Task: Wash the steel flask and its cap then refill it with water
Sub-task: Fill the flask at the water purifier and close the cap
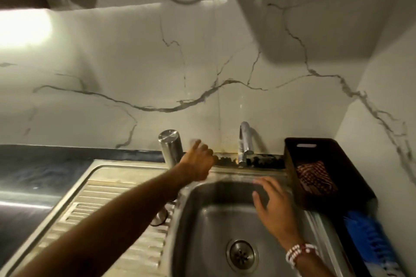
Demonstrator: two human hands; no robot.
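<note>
Both hands hold nothing: the right hand (272, 202) hovers spread over the sink (202, 231); beyond it the left hand (198, 162), fingers loosely extended, with the upright steel flask (171, 148) just left of it. I'd wrap its body low before lifting; polished steel probably slips.

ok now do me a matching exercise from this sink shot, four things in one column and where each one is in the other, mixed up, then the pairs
Things
1. steel flask
2. checked cloth
3. drain
4. right hand

Places
a. inside the dark crate, right of the sink
b. upright by the wall, left of the tap
c. open, over the sink
d. at the bottom of the sink

Pairs: 1-b, 2-a, 3-d, 4-c
</note>
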